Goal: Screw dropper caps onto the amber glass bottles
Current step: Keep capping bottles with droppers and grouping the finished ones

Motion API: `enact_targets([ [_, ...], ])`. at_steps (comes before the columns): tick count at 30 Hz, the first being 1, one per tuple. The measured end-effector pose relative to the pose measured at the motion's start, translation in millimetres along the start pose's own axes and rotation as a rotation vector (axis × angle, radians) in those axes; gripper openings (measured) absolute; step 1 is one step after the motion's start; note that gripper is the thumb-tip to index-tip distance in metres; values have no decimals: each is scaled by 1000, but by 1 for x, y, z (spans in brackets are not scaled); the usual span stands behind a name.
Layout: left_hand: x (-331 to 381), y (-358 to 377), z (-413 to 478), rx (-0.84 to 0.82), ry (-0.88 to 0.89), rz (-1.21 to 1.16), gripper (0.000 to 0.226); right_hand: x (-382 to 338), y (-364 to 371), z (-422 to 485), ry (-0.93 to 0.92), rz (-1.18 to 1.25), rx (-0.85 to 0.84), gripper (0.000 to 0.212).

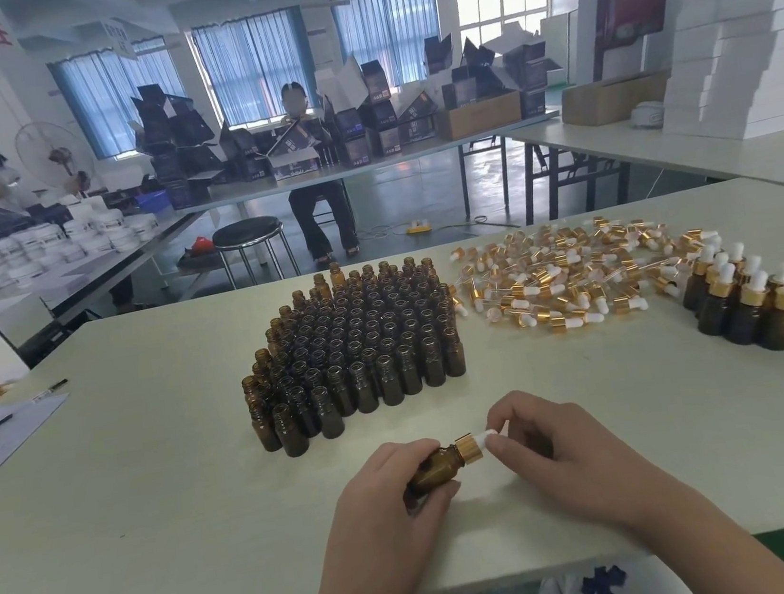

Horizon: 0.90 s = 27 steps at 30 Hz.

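The amber glass bottle [430, 472] is held tilted just above the surface [158, 502], near its front edge. Judged light, rigid, smooth and breakable; best gripped round the body. The left hand [387, 502] curls round that body. The right hand [550, 450] pinches the white bulb of the dropper cap [474, 445], whose gold collar sits on the neck.

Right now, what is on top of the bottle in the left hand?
A dropper cap: gold collar on the neck of the bottle, white bulb beyond. The right hand pinches the bulb, its fingers covering the end. The left hand hides the bottle base.
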<state>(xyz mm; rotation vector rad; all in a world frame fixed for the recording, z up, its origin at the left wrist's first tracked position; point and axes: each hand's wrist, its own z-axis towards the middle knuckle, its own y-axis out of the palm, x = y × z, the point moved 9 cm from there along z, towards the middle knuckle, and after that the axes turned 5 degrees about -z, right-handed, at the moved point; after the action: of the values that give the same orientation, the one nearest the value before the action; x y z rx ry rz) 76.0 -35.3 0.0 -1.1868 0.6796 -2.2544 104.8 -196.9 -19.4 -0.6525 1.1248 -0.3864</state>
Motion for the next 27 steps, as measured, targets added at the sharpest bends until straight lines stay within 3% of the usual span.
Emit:
enact_targets([
  [2,1,1,0,-8,0,-3,32,0,-1,0,5,-12,7,15],
  [6,2,1,0,-20,7,-3,31,1,-1,1,39,-34,18,49],
  [8,2,1,0,-16,1,-4,31,2,-2,1,49,-15,28,53],
  [10,1,0,0,-16,-2,-4,31,4,-2,1,48,-15,39,48],
  [14,2,3,0,-50,-13,19,32,3,1,1,13,-31,7,11],
  [17,2,3,1,-64,-18,24,32,2,2,1,-4,-44,-10,4],
  [27,2,5,0,-87,-24,26,32,6,1,2,27,-64,9,55],
])
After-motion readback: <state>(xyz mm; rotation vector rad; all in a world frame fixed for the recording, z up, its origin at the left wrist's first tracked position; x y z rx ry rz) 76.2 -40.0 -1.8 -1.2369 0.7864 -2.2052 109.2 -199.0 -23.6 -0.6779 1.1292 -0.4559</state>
